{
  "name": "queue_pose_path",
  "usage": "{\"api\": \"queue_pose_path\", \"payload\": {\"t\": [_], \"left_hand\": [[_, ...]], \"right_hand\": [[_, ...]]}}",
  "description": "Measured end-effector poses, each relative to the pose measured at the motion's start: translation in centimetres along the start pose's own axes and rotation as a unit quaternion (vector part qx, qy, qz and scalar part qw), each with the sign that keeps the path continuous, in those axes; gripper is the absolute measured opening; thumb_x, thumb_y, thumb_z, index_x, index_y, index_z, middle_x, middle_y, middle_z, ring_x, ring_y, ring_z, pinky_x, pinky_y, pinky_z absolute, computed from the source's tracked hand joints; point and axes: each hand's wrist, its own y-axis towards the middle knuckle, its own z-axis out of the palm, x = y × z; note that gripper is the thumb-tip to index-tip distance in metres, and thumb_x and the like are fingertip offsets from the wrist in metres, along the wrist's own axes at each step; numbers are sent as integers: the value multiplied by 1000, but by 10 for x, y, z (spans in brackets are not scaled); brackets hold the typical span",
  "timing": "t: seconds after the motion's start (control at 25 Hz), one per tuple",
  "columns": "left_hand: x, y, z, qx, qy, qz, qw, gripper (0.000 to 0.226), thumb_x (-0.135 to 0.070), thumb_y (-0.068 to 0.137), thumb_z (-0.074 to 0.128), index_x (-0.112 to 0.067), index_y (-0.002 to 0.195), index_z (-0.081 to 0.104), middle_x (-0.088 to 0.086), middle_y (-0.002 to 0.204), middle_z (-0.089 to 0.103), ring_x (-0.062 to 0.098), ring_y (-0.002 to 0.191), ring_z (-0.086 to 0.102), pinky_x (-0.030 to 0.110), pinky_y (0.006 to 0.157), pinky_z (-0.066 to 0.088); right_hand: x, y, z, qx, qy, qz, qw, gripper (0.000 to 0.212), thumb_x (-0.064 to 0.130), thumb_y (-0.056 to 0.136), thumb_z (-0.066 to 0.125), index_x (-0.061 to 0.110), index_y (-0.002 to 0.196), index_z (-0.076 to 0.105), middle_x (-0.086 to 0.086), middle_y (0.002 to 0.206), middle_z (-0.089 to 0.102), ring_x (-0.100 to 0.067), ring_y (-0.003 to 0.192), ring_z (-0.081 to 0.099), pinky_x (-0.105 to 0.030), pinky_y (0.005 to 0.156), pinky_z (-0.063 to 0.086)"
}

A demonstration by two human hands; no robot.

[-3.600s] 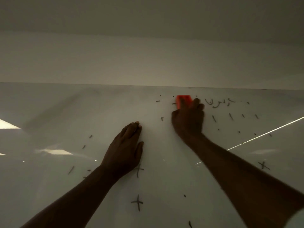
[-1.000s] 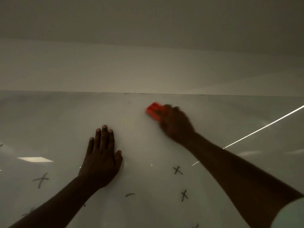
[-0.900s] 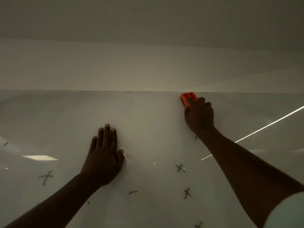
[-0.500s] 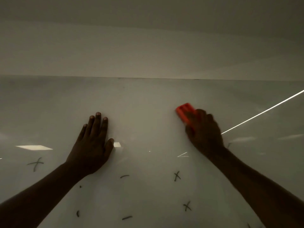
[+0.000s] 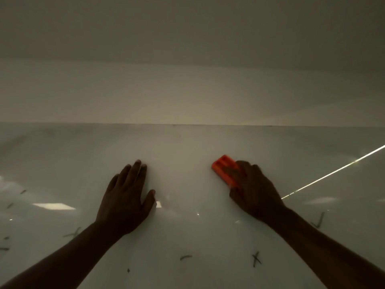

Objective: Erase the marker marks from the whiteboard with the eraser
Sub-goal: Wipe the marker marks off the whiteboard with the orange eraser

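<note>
A glossy whiteboard (image 5: 187,147) fills the lower half of the view. My right hand (image 5: 255,190) grips an orange eraser (image 5: 224,168) and presses it flat on the board, the eraser pointing up and left. My left hand (image 5: 127,197) lies flat on the board with fingers together, holding nothing. Dark marker marks stay low on the board: a cross (image 5: 256,259) below my right arm, a short dash (image 5: 185,257), a cross (image 5: 73,233) by my left forearm, a tick (image 5: 318,221) at the right, and several small strokes (image 5: 12,203) at the far left.
Above the board's top edge (image 5: 187,124) is a plain wall and a dim ceiling. A bright thin light streak (image 5: 333,172) and reflections of ceiling lamps (image 5: 54,206) lie across the glossy surface.
The scribbles near the board's top are gone. My right hand swept the eraser left and right along the top, then came down to the middle. My left hand stays flat on the board.
</note>
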Motion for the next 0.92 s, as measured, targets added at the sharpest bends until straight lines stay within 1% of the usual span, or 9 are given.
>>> {"api": "queue_pose_path", "payload": {"t": [0.12,0.2,0.28,0.4,0.44,0.6,0.8,0.84,0.92], "left_hand": [[5,6,3,10,-6,-46,999,97,-71,79,-8,-16,159,-12,5,167,-19,23,155,-15,41,126,-1],[1,5,8,3,-16,-54,998,95,-68,79,-10,-16,158,-15,6,166,-22,24,154,-19,43,127,-3],[2,5,9,-6,-23,-47,999,96,-71,80,-8,-16,159,-11,6,166,-19,24,154,-16,43,126,-2],[18,5,4,-2,-2,-18,1000,106,-83,71,-22,-22,157,-17,1,164,-24,20,154,-16,36,123,-4],[22,4,3,-5,4,-8,1000,107,-84,70,-25,-22,157,-17,0,164,-23,20,154,-14,35,122,-3],[23,5,4,-12,2,6,1000,98,-77,80,-9,-20,160,-10,1,167,-16,21,156,-10,35,122,0],[29,4,0,-1,4,16,1000,96,-77,81,-6,-23,160,-12,-1,167,-18,18,155,-13,32,120,-4],[32,3,-2,-3,8,23,1000,95,-76,82,-5,-22,160,-11,-1,167,-18,18,155,-13,31,120,-3],[35,2,-2,8,3,28,1000,94,-75,84,-4,-21,161,-11,0,167,-19,18,155,-14,31,121,-5]], "right_hand": [[1,61,20,-34,-31,311,949,58,35,92,52,21,147,37,-19,131,47,-37,107,51,-41,76,50],[49,108,34,-43,-11,406,913,57,27,90,54,18,144,42,-22,130,48,-40,109,49,-45,83,48],[99,143,46,-43,13,316,948,60,26,89,53,18,147,40,-23,135,46,-42,113,48,-47,89,45],[112,157,45,56,20,0,998,65,34,93,50,33,153,28,-15,142,41,-37,118,45,-45,93,44],[93,160,40,60,4,-11,998,65,34,93,50,38,153,26,-13,143,41,-37,116,46,-44,93,44],[62,171,47,4,-35,311,950,61,33,93,49,24,151,32,-17,136,44,-36,113,47,-42,88,45],[107,172,50,77,22,-13,997,63,41,93,42,35,153,26,-11,149,36,-35,121,42,-44,95,44],[87,170,44,70,4,20,997,64,42,91,40,36,153,26,-10,151,36,-36,121,43,-44,95,44],[68,150,36,11,-25,214,977,62,40,92,45,25,151,34,-19,141,42,-40,115,47,-47,89,48]]}}
